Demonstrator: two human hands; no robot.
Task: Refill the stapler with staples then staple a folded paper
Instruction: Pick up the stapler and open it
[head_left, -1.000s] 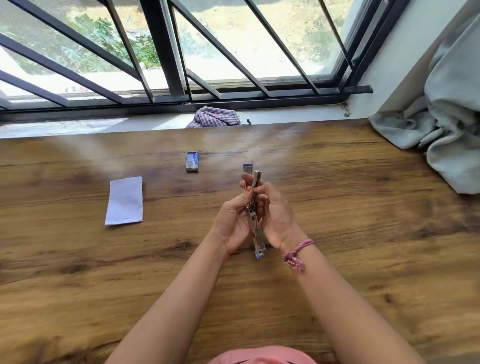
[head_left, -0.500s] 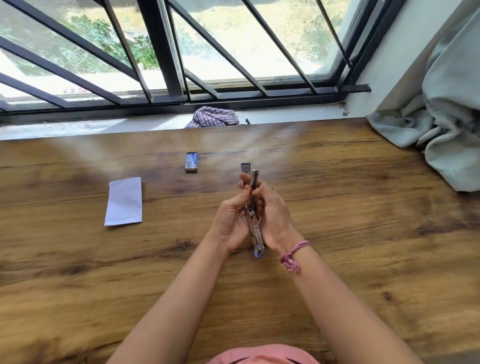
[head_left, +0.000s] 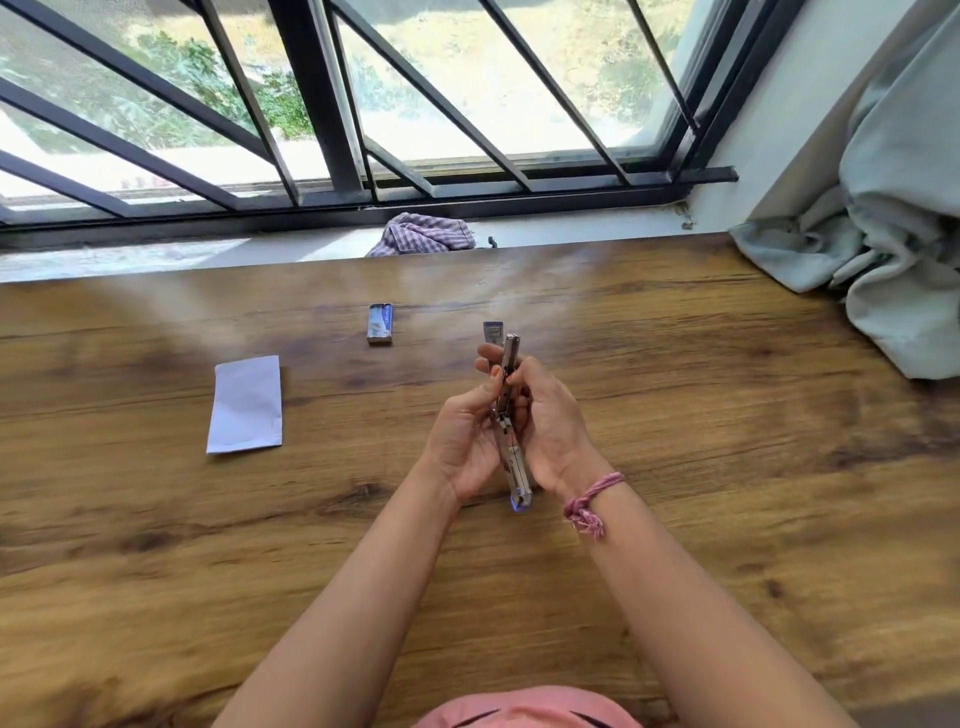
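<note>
A slim metal stapler (head_left: 514, 467) with a blue end is opened out lengthwise above the wooden table (head_left: 727, 467). My left hand (head_left: 465, 436) and my right hand (head_left: 553, 426) grip it from either side, fingertips pinching its upper half. A folded white paper (head_left: 245, 404) lies flat to the left. A small blue staple box (head_left: 380, 323) rests farther back, and a second small blue piece (head_left: 492, 331) sits just beyond the stapler's far tip. I cannot tell whether staples are in the stapler.
A checked cloth (head_left: 423, 235) lies on the window sill behind the table. A grey curtain (head_left: 893, 249) bunches over the table's right back corner. Black window bars (head_left: 332, 104) run across the back.
Both hands have stayed on the stapler in nearly the same spot. The fingertips have shifted slightly along its upper half.
</note>
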